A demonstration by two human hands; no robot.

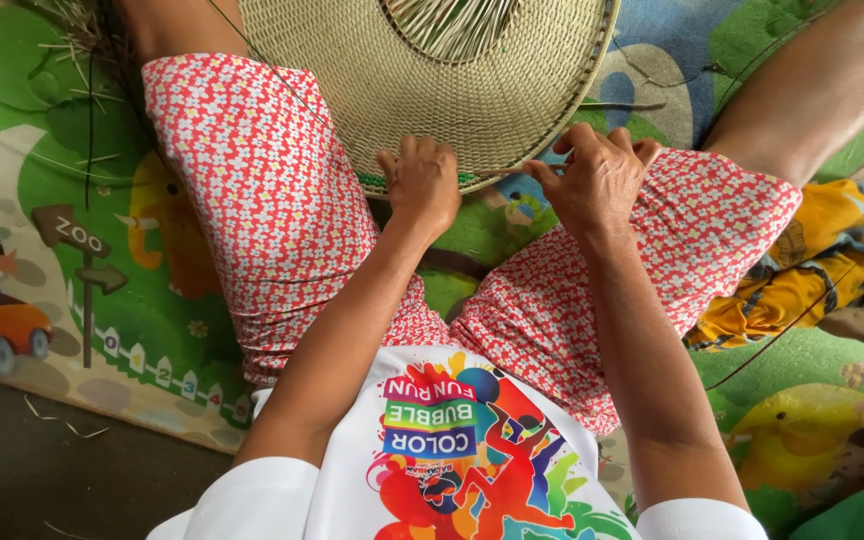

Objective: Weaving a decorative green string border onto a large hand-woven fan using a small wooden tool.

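seated person on a play mat (pixel 72 200), woven straw disc (pixel 432 80) between the knees. left hand (pixel 422 185) clamps its near rim; right hand (pixel 597 180) pinches a thin strand (pixel 512 171). too hard a tug might snap the strand or loosen the edge.

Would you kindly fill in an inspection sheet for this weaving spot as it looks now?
Surface: colourful play mat on a dark floor.
Job's things: round woven straw piece, rim resting on the lap; thin straw strand at the rim.
Clutter: loose straw bundle top left; yellow patterned cloth right.
Hands: left hand grips the rim; right hand pinches the strand.
Cables: nothing seen.
Surroundings: stray straw bits on the floor.
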